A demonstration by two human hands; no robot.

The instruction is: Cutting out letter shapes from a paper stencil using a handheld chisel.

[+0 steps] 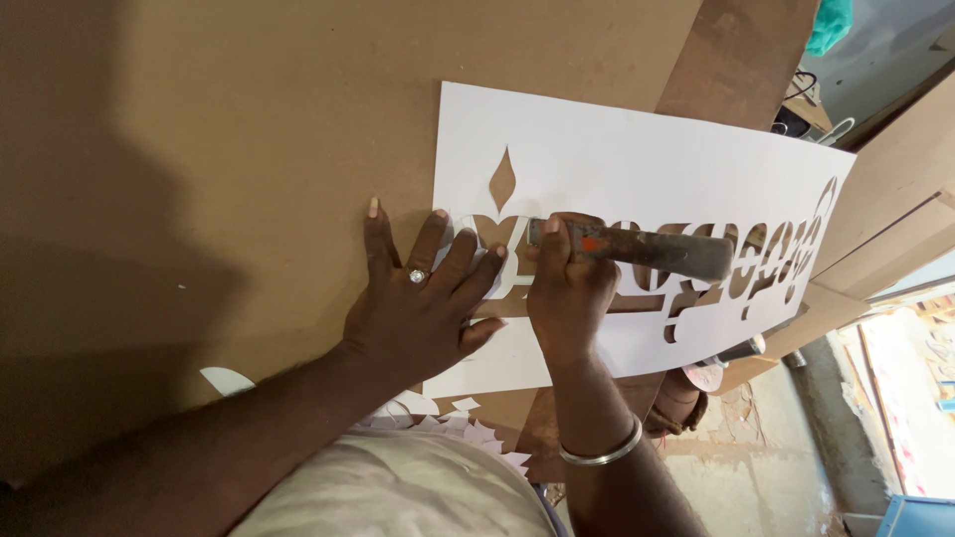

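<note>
White stencil sheet (637,159) is lying across the brown board tabletop (249,119). I am pressing my left hand (423,308), fingers spread flat, on its near edge, while my right hand (569,288) is clenching a worn cutting tool (647,249) over the cut-out lettering.

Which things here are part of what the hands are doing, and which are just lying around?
In use:
- left hand, flat on the white sheet
- right hand, gripping the tool
- brown board underneath

Lying about:
- paper scraps
- teal cloth
- blue box
</note>
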